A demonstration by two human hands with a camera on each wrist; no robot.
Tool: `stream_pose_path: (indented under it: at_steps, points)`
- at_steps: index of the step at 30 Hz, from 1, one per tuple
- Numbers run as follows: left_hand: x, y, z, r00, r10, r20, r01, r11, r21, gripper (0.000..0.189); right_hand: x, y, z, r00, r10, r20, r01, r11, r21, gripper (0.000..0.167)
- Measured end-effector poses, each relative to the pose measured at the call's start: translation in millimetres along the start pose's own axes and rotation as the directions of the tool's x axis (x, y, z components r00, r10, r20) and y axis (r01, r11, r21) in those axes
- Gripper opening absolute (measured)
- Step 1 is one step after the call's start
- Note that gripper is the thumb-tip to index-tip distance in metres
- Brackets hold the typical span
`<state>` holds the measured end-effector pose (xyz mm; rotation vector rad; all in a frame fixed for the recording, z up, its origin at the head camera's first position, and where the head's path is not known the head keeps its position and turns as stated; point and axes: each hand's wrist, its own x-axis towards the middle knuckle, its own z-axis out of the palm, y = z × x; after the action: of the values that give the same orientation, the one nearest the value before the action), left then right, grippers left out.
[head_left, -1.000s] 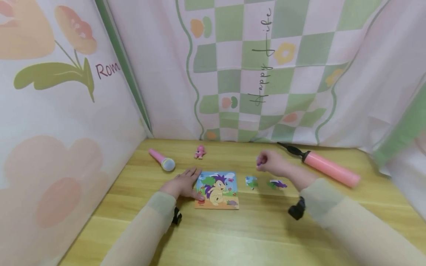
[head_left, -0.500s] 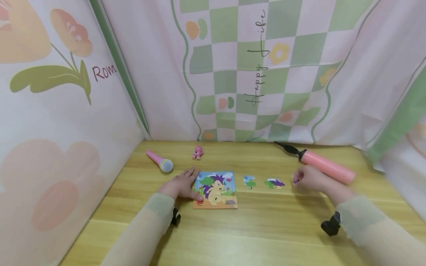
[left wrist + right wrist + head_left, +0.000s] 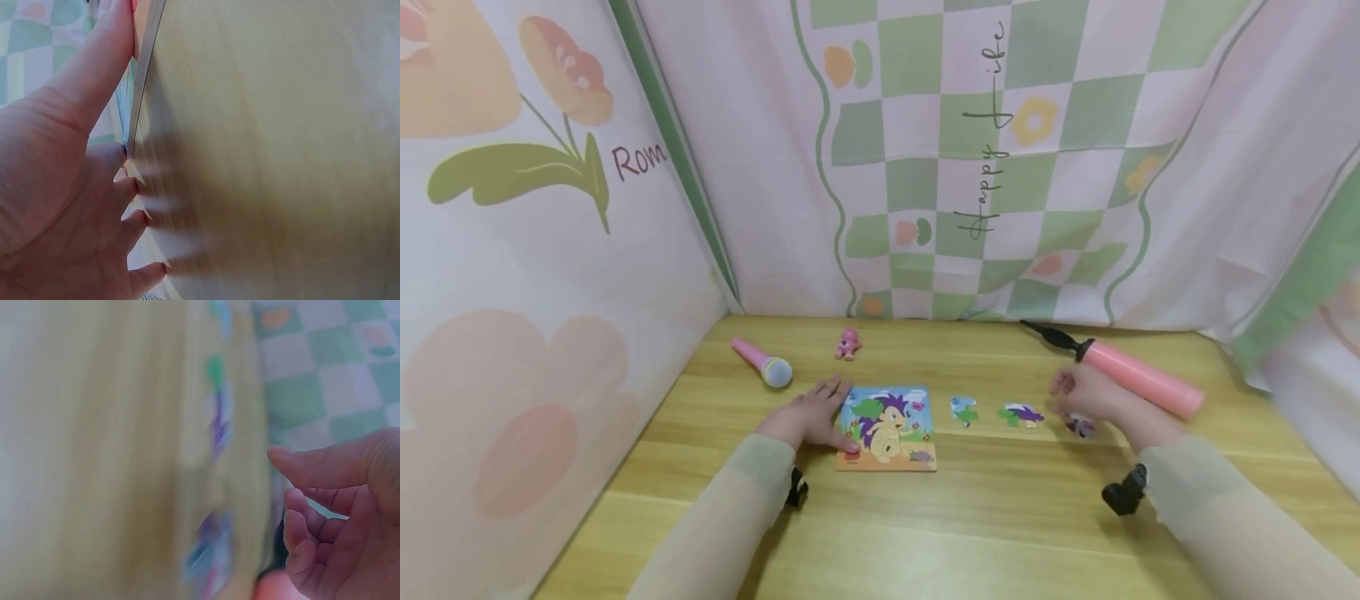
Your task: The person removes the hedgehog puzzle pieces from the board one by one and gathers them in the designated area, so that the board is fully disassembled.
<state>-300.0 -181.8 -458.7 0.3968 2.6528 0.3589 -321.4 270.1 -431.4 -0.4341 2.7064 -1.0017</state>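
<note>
My left hand (image 3: 808,417) rests at the left side of a square hedgehog puzzle (image 3: 891,429), its fingers spread and the thumb lying on the puzzle's lower left. In the left wrist view the thumb (image 3: 103,56) reaches over the puzzle's edge and the other fingertips touch the table. My right hand (image 3: 1086,392) hovers just above a purple and white puzzle piece (image 3: 1081,427). Its fingers are loosely bent, and the right wrist view shows a gap between thumb and fingers with nothing held. To the left lie a green and purple piece (image 3: 1021,415) and a blue and green piece (image 3: 964,411).
Behind the right hand lies a pink pump (image 3: 1142,379) with a black handle. A pink toy microphone (image 3: 763,363) and a small pink figurine (image 3: 848,344) are at the back left. Fabric curtains (image 3: 700,167) border the wooden table (image 3: 925,533) at the back and sides.
My right hand has carried a puzzle piece to the right, set it down in line with the other two pieces, let go and risen slightly. The left hand has stayed in place.
</note>
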Motion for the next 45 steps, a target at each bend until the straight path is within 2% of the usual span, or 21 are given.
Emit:
stream_pose_path:
  at_steps: [4, 8, 10, 14, 18, 22, 26, 33, 40, 45]
  points:
    - [3.0, -2.8, 1.6, 1.0, -0.001, -0.005, 0.001, 1.0, -0.001, 0.12, 23.2, -41.9, 4.4, 0.996, -0.085, -0.015, 0.084, 0.996, -0.021, 0.025]
    - [2.0, -2.3, 0.1, 1.0, -0.002, -0.004, 0.002, 1.0, -0.002, 0.119, 43.5, -87.3, 25.9, 0.988, -0.151, 0.008, 0.151, 0.988, -0.005, 0.022]
    - [-0.8, -1.5, -1.7, 1.0, -0.003, -0.005, 0.003, 1.0, 0.003, 0.119, 52.0, -105.6, 43.6, 0.985, -0.168, 0.034, 0.167, 0.986, 0.026, 0.021]
    - [-5.0, -0.7, -4.5, 1.0, 0.003, -0.009, -0.003, 1.0, 0.011, 0.117, 64.0, -133.9, 88.5, 0.985, -0.149, 0.084, 0.144, 0.987, 0.067, 0.02]
    - [-6.6, -1.9, -5.7, 1.0, 0.01, -0.019, -0.009, 1.0, 0.021, 0.117, 73.0, -149.7, 137.0, 0.983, -0.148, 0.111, 0.137, 0.986, 0.099, 0.021]
    - [-7.7, -2.1, -7.4, 0.999, 0.015, -0.029, -0.015, 1.0, 0.016, 0.116, 79.1, -159.1, 168.2, 0.976, -0.176, 0.132, 0.163, 0.981, 0.102, 0.031]
    - [-7.1, -0.4, -8.1, 1.0, 0.021, -0.024, -0.021, 1.0, 0.005, 0.116, 81.0, -165.7, 178.8, 0.978, -0.162, 0.13, 0.155, 0.986, 0.056, 0.038]
    - [-4.9, 1.3, -8.7, 0.999, 0.025, -0.027, -0.024, 1.0, 0.004, 0.117, 82.9, -172.2, 177.8, 0.982, -0.137, 0.13, 0.136, 0.991, 0.016, 0.037]
    - [-3.8, 0.3, -6.0, 0.999, 0.021, -0.033, -0.02, 1.0, 0.017, 0.117, 84.5, -175.2, 179.4, 0.983, -0.1, 0.152, 0.094, 0.994, 0.048, 0.037]
    - [-4.9, 0.1, -5.3, 0.999, 0.016, -0.029, -0.015, 1.0, 0.022, 0.116, 87.3, -172.4, 182.8, 0.987, -0.097, 0.125, 0.079, 0.987, 0.141, 0.019]
